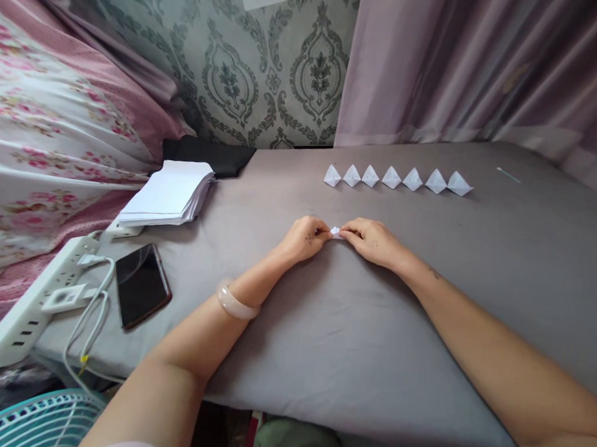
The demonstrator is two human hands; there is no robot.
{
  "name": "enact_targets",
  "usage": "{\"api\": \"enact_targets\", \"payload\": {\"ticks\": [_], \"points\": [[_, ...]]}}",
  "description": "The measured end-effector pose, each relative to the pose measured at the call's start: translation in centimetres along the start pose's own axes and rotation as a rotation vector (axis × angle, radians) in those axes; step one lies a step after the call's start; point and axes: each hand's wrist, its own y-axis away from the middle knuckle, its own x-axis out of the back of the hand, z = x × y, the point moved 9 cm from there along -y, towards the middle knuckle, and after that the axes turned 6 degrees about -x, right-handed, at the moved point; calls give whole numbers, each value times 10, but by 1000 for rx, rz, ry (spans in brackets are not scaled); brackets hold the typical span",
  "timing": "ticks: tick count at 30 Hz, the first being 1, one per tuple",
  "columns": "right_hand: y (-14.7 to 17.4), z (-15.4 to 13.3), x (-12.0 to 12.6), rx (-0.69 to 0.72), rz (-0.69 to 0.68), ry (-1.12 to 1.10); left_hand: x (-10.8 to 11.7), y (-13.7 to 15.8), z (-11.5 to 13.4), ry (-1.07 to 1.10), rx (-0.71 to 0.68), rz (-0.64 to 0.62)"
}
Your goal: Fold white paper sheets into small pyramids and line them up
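Note:
A small white folded paper boat [335,233] is stretched between my two hands, just above or on the grey cloth. My left hand [306,238] pinches its left end between thumb and fingers, and a pale bangle circles that wrist. At the opposite end, my right hand [370,240] grips the paper in the same way. Most of the boat's ends are covered by my fingertips. Beyond my hands, several finished-looking white paper boats [391,178] stand in a row with their peaks up.
A stack of white paper [169,190] lies at the back left, by a black flat item [215,157]. Nearer are a phone [142,285], a white power strip [45,297] with cables, and a turquoise fan [44,433]. A thin stick [509,174] rests far right.

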Motion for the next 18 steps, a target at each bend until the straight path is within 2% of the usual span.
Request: {"api": "enact_targets", "payload": {"ticks": [9,18], "points": [[-5,14,4,-181,-43,-159,-5,-4,-24,213,209,-42],[-17,24,-6,-243,-133,-301,-7,-4,-25,199,327,-60]]}}
